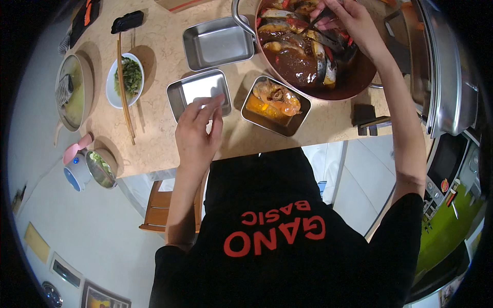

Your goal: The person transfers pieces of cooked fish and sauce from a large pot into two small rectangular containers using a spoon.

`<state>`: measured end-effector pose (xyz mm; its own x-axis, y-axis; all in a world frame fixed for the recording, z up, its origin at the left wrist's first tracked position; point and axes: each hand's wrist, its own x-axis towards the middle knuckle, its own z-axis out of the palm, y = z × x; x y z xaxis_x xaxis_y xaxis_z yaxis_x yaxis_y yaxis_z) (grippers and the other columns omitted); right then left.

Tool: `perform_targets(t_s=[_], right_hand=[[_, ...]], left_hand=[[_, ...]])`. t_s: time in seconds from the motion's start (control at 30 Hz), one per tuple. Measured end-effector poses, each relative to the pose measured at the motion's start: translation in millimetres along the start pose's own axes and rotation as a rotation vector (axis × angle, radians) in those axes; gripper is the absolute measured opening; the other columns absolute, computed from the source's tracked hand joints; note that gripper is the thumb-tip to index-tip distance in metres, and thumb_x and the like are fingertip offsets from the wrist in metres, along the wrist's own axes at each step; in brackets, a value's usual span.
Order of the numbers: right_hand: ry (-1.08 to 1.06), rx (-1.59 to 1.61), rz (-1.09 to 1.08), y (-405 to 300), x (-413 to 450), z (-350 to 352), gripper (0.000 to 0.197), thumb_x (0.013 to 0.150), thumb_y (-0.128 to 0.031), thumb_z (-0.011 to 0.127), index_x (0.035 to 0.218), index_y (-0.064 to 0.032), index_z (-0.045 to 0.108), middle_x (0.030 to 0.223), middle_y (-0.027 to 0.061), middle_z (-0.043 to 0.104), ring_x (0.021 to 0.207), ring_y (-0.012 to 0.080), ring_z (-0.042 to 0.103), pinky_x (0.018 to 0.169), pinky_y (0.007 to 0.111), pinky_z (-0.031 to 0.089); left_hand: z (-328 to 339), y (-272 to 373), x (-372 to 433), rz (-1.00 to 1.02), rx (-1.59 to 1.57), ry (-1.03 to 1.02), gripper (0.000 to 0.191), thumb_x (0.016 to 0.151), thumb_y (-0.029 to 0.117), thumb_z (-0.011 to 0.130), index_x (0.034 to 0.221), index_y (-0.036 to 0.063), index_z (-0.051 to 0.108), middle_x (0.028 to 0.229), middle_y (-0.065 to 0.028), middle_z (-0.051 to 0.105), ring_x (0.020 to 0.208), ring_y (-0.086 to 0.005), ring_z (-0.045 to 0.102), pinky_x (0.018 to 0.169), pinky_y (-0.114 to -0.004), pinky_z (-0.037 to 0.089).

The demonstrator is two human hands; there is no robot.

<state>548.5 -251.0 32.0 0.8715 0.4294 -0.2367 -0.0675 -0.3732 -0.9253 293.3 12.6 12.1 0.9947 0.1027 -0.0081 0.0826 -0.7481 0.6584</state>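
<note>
My left hand (200, 127) is over the near edge of a steel tray (227, 82), fingers slightly apart, with nothing visible in it. The tray's bottom looks bright white. My right hand (346, 19) grips a thin dark utensil (311, 24), whose tip reaches among the fish pieces (319, 57) in a large pot (304, 94) of brown sauce with red peppers. Beside the pot, a second steel tray (283, 134) holds a cooked fish piece (277, 96) in orange sauce. Farther back stands an empty steel tray (217, 42).
Left of the trays, wooden chopsticks (125, 96) lie across a white bowl (109, 86) of chopped greens. A pan (90, 84) with pale liquid and a metal bowl (111, 159) of greens stand farther left. The pot's loop handle (235, 15) sticks out above the back tray.
</note>
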Motion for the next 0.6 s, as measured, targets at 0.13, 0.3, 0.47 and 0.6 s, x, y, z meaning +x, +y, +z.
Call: perform_targets(t_s=[0.13,0.3,0.47,0.6], right_hand=[[-0.025,0.238,0.167,32,5,0,0.028,0.105,-0.022,0.041,0.098,0.0012,0.055,0.084,0.0128,0.067,0.070,0.0192,0.067,0.065,0.029,0.056],[0.007,0.274,0.205,39,-3,-3,0.030,0.105,-0.023,0.041,0.097,0.0013,0.057,0.085,0.0149,0.068,0.072,0.0221,0.068,0.066,0.032,0.057],[0.003,0.306,0.178,34,-8,-14,0.032,0.104,-0.025,0.041,0.095,-0.0001,0.058,0.089,0.0160,0.069,0.076,0.0234,0.069,0.069,0.032,0.058],[0.024,0.316,0.170,28,-5,-19,0.032,0.104,-0.026,0.042,0.092,-0.0020,0.058,0.086,0.0146,0.069,0.076,0.0227,0.069,0.069,0.033,0.058]], left_hand=[[-2,1,-1,-0.011,-0.029,0.009,0.030,0.081,0.001,0.065,0.109,0.0104,0.070,0.095,-0.0070,0.064,0.081,-0.0249,0.063,0.070,-0.035,0.051],[-4,0,-4,-0.026,-0.028,0.019,0.031,0.081,0.000,0.065,0.110,0.0107,0.070,0.093,-0.0061,0.063,0.077,-0.0228,0.062,0.067,-0.033,0.051],[-6,-1,-3,-0.025,-0.006,0.011,0.030,0.081,0.000,0.064,0.109,0.0106,0.070,0.092,-0.0057,0.063,0.076,-0.0225,0.061,0.065,-0.033,0.050],[-6,0,-2,-0.028,0.003,0.004,0.030,0.081,0.000,0.064,0.109,0.0108,0.070,0.092,-0.0057,0.062,0.075,-0.0226,0.061,0.065,-0.033,0.049]])
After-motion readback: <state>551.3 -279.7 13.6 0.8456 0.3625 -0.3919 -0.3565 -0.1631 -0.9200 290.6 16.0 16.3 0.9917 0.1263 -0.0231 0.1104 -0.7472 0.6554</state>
